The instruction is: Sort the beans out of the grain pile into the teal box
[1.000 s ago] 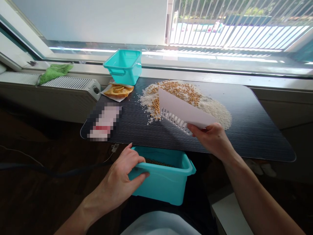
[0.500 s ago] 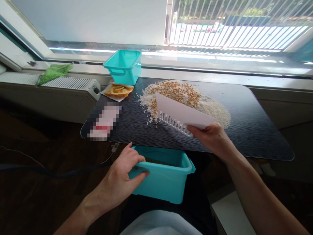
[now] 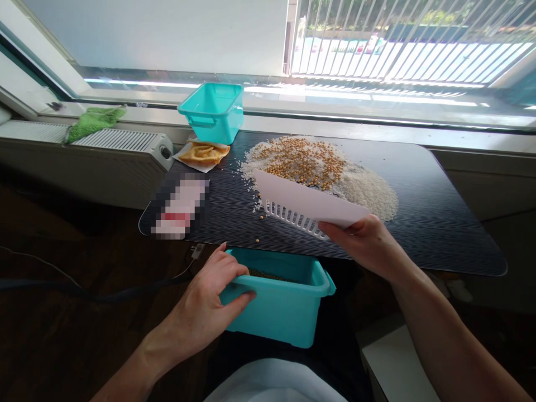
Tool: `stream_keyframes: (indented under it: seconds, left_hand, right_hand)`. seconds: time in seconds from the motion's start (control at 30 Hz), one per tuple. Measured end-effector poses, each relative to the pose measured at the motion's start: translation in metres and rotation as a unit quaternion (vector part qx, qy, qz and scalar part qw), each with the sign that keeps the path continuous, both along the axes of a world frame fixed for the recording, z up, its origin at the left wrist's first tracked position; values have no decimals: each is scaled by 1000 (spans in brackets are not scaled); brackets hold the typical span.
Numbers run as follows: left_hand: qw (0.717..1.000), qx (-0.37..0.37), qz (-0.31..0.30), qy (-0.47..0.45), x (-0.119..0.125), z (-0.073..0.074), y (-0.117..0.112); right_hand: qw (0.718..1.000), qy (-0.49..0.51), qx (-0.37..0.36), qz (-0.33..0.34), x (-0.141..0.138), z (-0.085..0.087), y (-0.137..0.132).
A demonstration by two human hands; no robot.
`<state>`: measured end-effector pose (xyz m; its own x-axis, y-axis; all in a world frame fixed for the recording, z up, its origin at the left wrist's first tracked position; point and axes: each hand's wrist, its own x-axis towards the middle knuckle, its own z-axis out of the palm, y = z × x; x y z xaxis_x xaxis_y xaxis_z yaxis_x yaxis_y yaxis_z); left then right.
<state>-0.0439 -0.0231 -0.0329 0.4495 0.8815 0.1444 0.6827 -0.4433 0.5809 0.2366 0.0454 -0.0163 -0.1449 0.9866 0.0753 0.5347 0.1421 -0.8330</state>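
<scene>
My left hand (image 3: 213, 287) is closed on the near left rim of a turquoise plastic bin (image 3: 274, 315), just below the table's front edge. Small greenish-brown grains (image 3: 268, 275) show inside it, partly hidden by the rim. In my right hand (image 3: 364, 237) is a white sheet with a row of slots along its lower edge, like a slotted scraper (image 3: 307, 198). It is tilted above the dark table, at the near side of a spread-out pile. Round yellow peas or beans (image 3: 307, 159) lie there over white rice-like grains (image 3: 371, 192). A few stray ones are near the front edge.
Behind the table's left end stands a second turquoise bin (image 3: 213, 114). Folded flat food on paper (image 3: 205, 154) and a blurred pinkish item (image 3: 180, 206) lie on the left of the table (image 3: 439, 223). A green cloth (image 3: 94, 123) rests on the radiator (image 3: 121, 142).
My right hand has drawn the slotted scraper slightly toward me and to the left. A few yellow peas or beans have come nearer the front edge. My left hand stays on the bin.
</scene>
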Motion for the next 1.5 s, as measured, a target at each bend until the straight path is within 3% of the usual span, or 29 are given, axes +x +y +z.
stream_keyframes:
  seconds: [0.37,0.6,0.67,0.8,0.93,1.4,1.5]
  left_hand:
    - [999,26,23,25,-20,-2,1]
    - [998,21,44,28,-25,-5,0]
    - [999,19,43,25,-23,-4,0]
    - [1000,9,24,18,-16,0,-1]
    - [1000,11,10,3,-9,2,-2]
    - [1000,-5,-5,2,-6,1,-2]
    - [1000,-7,-6,0,-7,-1,-1]
  right_hand:
    - [995,24,-36,85,-34,-17,11]
    - [970,50,-124,202,-23,-2,3]
    - [975,57,-115,180,-17,0,1]
    - [999,43,-29,7,-8,-8,1]
    - [992,2,-7,-126,-5,-15,7]
    - [997,-39,24,-55,-13,-9,18]
    - [996,-50,22,-65,-13,-8,21]
